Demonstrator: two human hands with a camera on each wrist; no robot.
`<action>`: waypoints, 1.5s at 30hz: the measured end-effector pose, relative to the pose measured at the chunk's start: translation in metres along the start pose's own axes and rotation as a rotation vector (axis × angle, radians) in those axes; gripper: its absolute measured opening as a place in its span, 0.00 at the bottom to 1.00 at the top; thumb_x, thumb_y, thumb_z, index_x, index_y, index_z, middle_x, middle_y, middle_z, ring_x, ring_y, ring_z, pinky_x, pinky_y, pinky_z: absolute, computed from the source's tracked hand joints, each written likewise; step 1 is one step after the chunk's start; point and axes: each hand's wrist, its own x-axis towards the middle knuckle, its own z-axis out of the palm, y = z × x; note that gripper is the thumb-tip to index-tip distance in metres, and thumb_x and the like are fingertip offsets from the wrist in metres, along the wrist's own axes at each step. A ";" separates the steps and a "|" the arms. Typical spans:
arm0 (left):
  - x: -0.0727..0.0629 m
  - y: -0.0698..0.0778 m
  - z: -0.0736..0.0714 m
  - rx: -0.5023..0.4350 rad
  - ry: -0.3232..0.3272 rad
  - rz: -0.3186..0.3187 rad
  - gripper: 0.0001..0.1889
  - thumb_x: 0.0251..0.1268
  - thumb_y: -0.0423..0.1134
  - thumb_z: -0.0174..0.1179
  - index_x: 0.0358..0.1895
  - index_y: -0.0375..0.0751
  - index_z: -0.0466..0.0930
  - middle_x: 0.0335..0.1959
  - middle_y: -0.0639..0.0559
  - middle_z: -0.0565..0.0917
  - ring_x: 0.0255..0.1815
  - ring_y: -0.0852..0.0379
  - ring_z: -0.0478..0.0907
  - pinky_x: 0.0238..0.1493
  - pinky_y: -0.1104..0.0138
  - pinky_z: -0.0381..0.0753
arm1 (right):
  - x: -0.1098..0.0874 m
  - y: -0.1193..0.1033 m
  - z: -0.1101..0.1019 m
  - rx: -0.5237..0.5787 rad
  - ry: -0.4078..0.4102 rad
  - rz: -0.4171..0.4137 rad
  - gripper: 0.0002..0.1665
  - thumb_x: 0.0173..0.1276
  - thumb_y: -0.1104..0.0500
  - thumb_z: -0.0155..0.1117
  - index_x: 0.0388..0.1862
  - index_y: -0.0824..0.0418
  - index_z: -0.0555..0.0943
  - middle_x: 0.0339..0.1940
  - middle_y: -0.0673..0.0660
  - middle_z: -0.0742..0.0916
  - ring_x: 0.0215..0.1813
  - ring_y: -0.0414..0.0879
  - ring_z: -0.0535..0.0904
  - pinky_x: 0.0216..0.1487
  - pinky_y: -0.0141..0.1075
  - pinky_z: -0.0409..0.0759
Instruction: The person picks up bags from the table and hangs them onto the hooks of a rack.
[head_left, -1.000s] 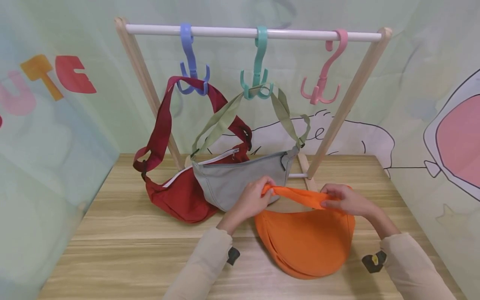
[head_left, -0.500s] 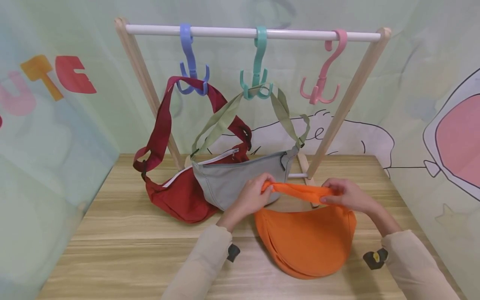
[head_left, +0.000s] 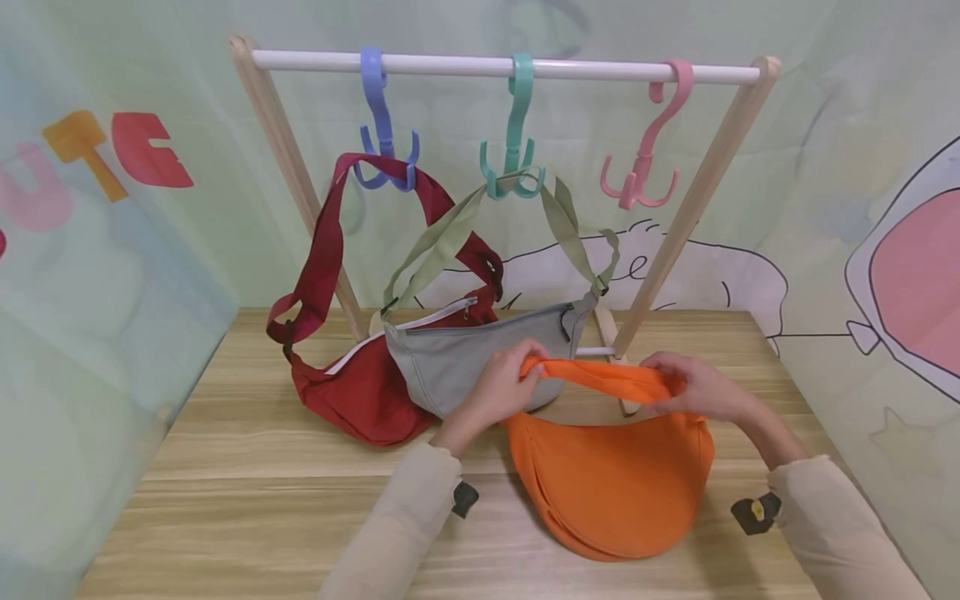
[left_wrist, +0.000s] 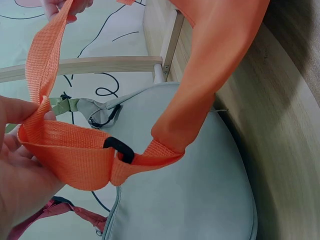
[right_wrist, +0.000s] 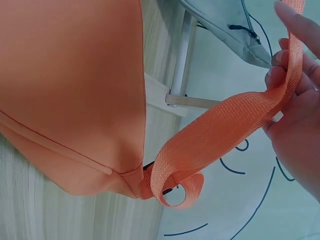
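An orange shoulder bag (head_left: 611, 487) stands at the front right of the wooden table, its strap (head_left: 592, 375) raised above the opening. My left hand (head_left: 498, 387) pinches the strap's left end; in the left wrist view, thumb and fingers hold the webbing (left_wrist: 80, 150) near a black slider (left_wrist: 120, 149). The strap's right part is held by my right hand (head_left: 701, 387), and the right wrist view has the webbing (right_wrist: 215, 130) running between thumb and fingers, with a loose loop near the bag's corner. Behind my left hand, a grey bag (head_left: 480, 362) hangs by its pale green strap.
A wooden rack with a white rail (head_left: 450, 62) stands behind. On it hang a blue hook (head_left: 382, 125) carrying a red bag (head_left: 375, 400), a green hook (head_left: 516, 125) carrying the grey bag, and a pink hook (head_left: 647, 137) with nothing on it.
Both hands have risen slightly and moved a little apart, lifting the strap and drawing it out between them. The bag's body has hardly shifted; the hanging bags stay still.
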 end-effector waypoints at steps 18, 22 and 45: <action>0.000 -0.001 -0.002 0.003 0.024 -0.017 0.06 0.61 0.30 0.54 0.40 0.38 0.75 0.26 0.51 0.77 0.28 0.54 0.70 0.34 0.65 0.69 | -0.004 0.006 -0.007 -0.077 0.069 0.032 0.16 0.56 0.61 0.68 0.44 0.59 0.77 0.34 0.52 0.81 0.35 0.46 0.74 0.37 0.38 0.71; 0.001 -0.001 -0.003 -0.003 0.023 -0.017 0.06 0.61 0.30 0.53 0.40 0.39 0.75 0.25 0.51 0.77 0.24 0.55 0.69 0.31 0.66 0.68 | -0.005 0.003 -0.009 -0.084 0.083 0.033 0.15 0.57 0.59 0.67 0.43 0.60 0.77 0.33 0.51 0.81 0.36 0.47 0.73 0.39 0.41 0.69; 0.007 0.009 -0.017 -0.027 0.066 -0.016 0.07 0.62 0.31 0.55 0.42 0.39 0.74 0.27 0.50 0.77 0.22 0.57 0.68 0.27 0.68 0.67 | -0.005 -0.019 -0.024 -0.084 0.209 0.032 0.14 0.62 0.59 0.63 0.44 0.65 0.77 0.31 0.55 0.80 0.30 0.46 0.71 0.28 0.34 0.71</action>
